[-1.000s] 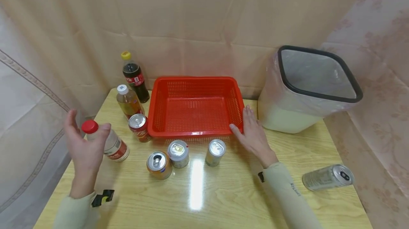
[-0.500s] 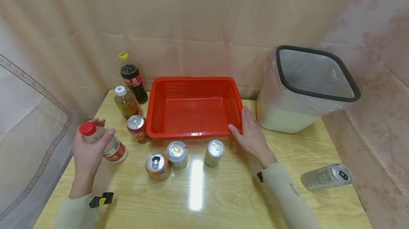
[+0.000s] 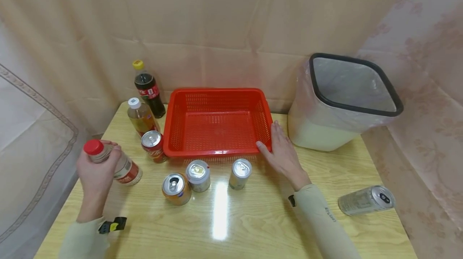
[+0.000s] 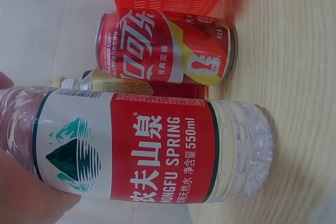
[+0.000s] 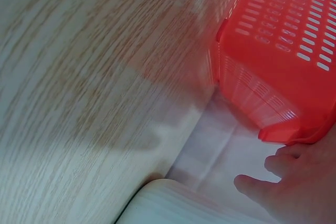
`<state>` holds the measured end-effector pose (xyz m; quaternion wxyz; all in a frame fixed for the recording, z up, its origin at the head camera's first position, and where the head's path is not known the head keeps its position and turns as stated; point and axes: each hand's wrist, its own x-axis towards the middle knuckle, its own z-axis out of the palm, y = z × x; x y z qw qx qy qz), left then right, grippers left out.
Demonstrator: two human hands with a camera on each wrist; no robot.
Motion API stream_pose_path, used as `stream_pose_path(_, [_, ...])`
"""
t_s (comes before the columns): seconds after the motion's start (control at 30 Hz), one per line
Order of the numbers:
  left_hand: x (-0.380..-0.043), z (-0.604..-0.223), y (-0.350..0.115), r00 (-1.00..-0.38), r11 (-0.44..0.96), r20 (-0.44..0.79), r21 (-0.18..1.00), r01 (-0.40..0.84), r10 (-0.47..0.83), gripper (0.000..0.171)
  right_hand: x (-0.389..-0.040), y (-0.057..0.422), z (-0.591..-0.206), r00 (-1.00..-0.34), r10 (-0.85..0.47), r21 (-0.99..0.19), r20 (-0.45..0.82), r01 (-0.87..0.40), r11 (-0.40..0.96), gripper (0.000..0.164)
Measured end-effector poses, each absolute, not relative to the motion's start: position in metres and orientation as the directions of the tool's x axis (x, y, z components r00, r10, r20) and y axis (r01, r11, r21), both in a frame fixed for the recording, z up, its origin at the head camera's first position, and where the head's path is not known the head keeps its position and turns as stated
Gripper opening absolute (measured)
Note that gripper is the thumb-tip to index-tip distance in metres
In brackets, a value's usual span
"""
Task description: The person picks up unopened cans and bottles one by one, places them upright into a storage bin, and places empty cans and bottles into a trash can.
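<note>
Looks like a makeshift curtained booth, closed in by creased beige cloth (image 3: 217,18) behind, pink-flowered fabric (image 3: 434,102) on the right and white trimmed fabric (image 3: 30,142) on the left, around a wood-grain table (image 3: 181,233); cannot be placed as home, lab or office.

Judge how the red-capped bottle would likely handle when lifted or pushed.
The red-capped bottle probably dents under squeezing: its clear, ridged wall looks like thin plastic. It may tip if pushed high up, being tall and narrow.

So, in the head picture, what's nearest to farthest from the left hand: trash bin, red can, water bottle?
1. Water bottle: in the left hand.
2. Red can: to its right, beside the basket.
3. Trash bin: far right.
</note>
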<state>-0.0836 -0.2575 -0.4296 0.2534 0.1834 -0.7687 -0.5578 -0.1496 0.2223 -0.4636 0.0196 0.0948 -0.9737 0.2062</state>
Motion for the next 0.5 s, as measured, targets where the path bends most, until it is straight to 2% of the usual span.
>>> stream_pose_path(0.23, [-0.079,-0.424,-0.265,-0.771,0.279,0.235,0.957,0.077,-0.592,0.020,-0.148,0.221,-0.462,-0.982,-0.176,-0.406,0.064,-0.186,0.895,0.097])
stream_pose_path(0.5, [-0.073,-0.393,-0.264,-0.744,0.224,0.255,0.964,0.145,-0.617,0.023,-0.149,0.222,-0.463,-0.981,-0.179,-0.396,0.071,-0.192,0.898,0.097])
